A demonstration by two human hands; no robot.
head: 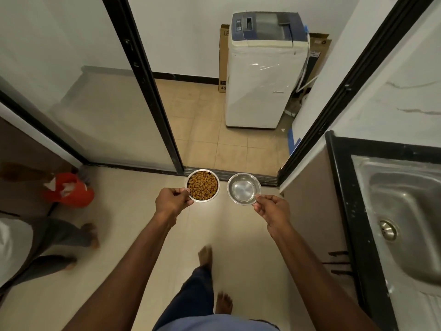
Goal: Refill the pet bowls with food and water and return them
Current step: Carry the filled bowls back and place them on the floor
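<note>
My left hand (172, 201) pinches the near rim of a steel food bowl (202, 185) heaped with brown kibble. A second steel bowl (243, 188), shiny inside with what looks like clear water, is held level by its near rim in my right hand (272, 210). Both bowls hang side by side at about the same height over the beige floor, just before a dark door sill (229, 174). My arms reach forward and my bare feet stand below them.
A black-framed glass sliding door (143, 87) stands at the left of the opening. Beyond it sit a white washing machine (262, 75) and cardboard boxes. A steel sink (403, 211) in a counter is on the right. Another person's legs (59, 237) and a red bag (69, 189) are at the left.
</note>
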